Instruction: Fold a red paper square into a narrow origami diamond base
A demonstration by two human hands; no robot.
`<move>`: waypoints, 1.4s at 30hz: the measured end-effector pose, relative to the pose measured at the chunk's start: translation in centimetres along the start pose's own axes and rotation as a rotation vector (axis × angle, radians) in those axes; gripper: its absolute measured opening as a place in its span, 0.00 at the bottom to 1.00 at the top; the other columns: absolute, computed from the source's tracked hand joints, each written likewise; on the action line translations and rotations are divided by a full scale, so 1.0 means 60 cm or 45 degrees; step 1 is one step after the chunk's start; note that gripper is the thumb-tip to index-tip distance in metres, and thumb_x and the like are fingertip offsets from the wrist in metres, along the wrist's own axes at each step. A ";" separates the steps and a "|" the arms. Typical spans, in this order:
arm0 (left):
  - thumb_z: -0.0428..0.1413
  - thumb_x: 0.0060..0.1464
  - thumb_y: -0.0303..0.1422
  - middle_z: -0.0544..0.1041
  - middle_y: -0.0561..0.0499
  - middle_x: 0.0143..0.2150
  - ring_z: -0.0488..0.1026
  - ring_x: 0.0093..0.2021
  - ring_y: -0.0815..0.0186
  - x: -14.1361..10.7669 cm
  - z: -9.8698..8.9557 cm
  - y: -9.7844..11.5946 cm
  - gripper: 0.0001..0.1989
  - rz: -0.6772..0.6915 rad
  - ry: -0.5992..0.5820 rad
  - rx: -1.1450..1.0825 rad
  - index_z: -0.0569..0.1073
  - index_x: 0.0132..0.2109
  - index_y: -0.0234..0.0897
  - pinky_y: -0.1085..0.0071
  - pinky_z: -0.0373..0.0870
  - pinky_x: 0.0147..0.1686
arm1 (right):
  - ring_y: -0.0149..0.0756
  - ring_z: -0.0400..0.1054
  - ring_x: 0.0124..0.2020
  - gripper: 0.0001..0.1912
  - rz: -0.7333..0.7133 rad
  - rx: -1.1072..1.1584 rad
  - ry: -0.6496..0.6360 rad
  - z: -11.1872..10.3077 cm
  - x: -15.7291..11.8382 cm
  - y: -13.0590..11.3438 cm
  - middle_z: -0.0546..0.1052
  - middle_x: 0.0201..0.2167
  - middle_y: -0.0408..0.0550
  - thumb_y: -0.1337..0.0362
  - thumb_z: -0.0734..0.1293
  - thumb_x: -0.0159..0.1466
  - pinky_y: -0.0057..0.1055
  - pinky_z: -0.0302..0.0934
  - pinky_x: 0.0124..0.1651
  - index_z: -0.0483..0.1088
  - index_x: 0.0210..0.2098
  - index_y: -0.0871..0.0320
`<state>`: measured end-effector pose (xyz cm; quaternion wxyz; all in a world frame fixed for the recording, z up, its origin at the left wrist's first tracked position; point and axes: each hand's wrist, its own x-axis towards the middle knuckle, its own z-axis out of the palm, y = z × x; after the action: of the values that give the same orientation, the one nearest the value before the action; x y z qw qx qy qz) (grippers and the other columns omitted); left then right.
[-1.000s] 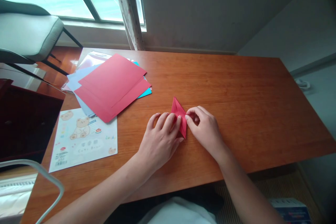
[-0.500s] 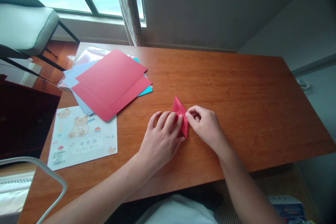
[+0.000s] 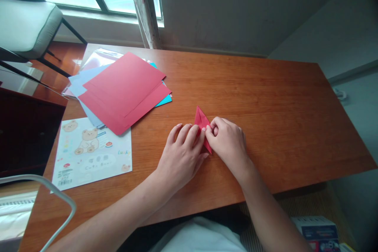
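Note:
A small piece of folded red paper point(image 3: 200, 117) lies on the wooden table, with one pointed tip facing away from me and another facing toward me. My left hand point(image 3: 180, 153) holds it down from the left, its bent fingers covering the paper's left side. At the right edge, my right hand point(image 3: 226, 139) pinches the paper between thumb and curled fingers. Both hands meet near the paper's middle, so part of the folds is hidden.
Red sheets point(image 3: 126, 90) lie on pale blue and bright blue paper at the table's left. A white bear-print sheet point(image 3: 97, 165) lies nearer me. A white curved tube point(image 3: 66, 197) crosses the lower left; a chair point(image 3: 26, 23) stands beyond the table point(image 3: 280, 106).
My right hand has shifted slightly left over the folded paper, its fingertips now closer to my left fingers. The left hand stays nearly in place. The view has tilted a little.

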<state>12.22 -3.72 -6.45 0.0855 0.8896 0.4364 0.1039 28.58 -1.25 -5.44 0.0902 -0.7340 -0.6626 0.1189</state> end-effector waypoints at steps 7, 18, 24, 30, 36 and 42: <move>0.52 0.65 0.43 0.69 0.41 0.62 0.63 0.62 0.50 0.001 -0.001 -0.004 0.28 -0.002 -0.029 -0.037 0.64 0.66 0.35 0.50 0.55 0.66 | 0.34 0.66 0.29 0.10 -0.058 0.088 0.050 0.003 -0.005 0.011 0.74 0.25 0.42 0.62 0.66 0.64 0.31 0.48 0.32 0.66 0.26 0.54; 0.53 0.64 0.43 0.69 0.41 0.61 0.64 0.61 0.50 0.003 -0.001 -0.004 0.27 0.012 -0.008 -0.043 0.66 0.65 0.36 0.50 0.56 0.66 | 0.34 0.65 0.26 0.15 -0.005 -0.097 -0.098 -0.006 0.022 0.002 0.77 0.25 0.44 0.59 0.63 0.66 0.33 0.41 0.29 0.66 0.23 0.54; 0.52 0.65 0.43 0.69 0.41 0.62 0.63 0.61 0.50 0.003 -0.002 -0.005 0.27 0.007 -0.031 -0.040 0.65 0.66 0.36 0.50 0.55 0.66 | 0.35 0.68 0.30 0.13 -0.139 -0.100 0.008 0.001 0.012 0.008 0.77 0.28 0.45 0.62 0.64 0.67 0.32 0.45 0.30 0.67 0.26 0.55; 0.52 0.65 0.42 0.70 0.41 0.61 0.64 0.61 0.50 0.003 -0.004 -0.005 0.25 0.011 -0.008 -0.045 0.66 0.65 0.37 0.50 0.56 0.65 | 0.36 0.69 0.31 0.11 -0.187 0.343 -0.025 -0.003 0.004 0.039 0.77 0.28 0.44 0.62 0.64 0.68 0.31 0.56 0.36 0.70 0.29 0.55; 0.48 0.67 0.43 0.69 0.41 0.62 0.63 0.60 0.50 0.004 -0.007 -0.008 0.25 0.018 -0.024 -0.050 0.67 0.65 0.37 0.50 0.56 0.65 | 0.36 0.72 0.33 0.10 -0.191 0.693 -0.232 -0.022 0.016 0.059 0.79 0.31 0.44 0.64 0.63 0.68 0.30 0.61 0.39 0.75 0.34 0.55; 0.48 0.66 0.43 0.69 0.40 0.60 0.63 0.60 0.49 0.009 -0.008 -0.012 0.26 0.039 -0.023 -0.060 0.67 0.66 0.38 0.49 0.56 0.65 | 0.35 0.71 0.32 0.08 -0.171 0.741 -0.280 -0.021 0.022 0.062 0.80 0.31 0.43 0.63 0.65 0.66 0.30 0.61 0.37 0.77 0.35 0.56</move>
<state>11.88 -2.82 -6.07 0.1086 0.8949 0.4193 0.1074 32.61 -0.28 -5.38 0.2320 -0.6147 -0.6535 0.3758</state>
